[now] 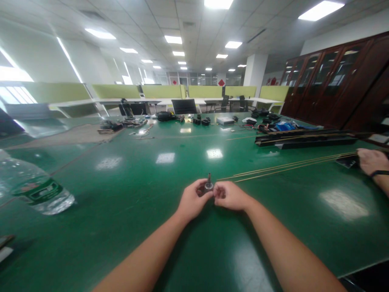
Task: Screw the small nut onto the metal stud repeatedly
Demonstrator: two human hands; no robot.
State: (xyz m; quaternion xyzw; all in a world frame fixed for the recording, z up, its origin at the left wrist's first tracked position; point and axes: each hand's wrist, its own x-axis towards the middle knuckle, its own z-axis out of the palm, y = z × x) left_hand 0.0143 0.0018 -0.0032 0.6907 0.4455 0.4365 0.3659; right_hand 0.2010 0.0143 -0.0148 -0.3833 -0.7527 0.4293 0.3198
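A small dark metal piece with a round flange and a narrow upright stem (209, 182) stands between the thumb and fingers of my left hand (194, 197). Pressed close on its right side is my right hand (231, 195), its fingers curled into a pinch. Whatever lies between those right fingertips, if anything, is too small to make out. Several thin brass-coloured rods (282, 165) stretch over the green table (136, 231), their near ends just behind my right hand.
At the right edge, another person's hand (372, 160) rests by a dark flat object (348, 161). Black channel-shaped bars (306, 140) lie at the back right. A water bottle (39, 186) is on the left. Small electronic parts (202, 120) line the far side.
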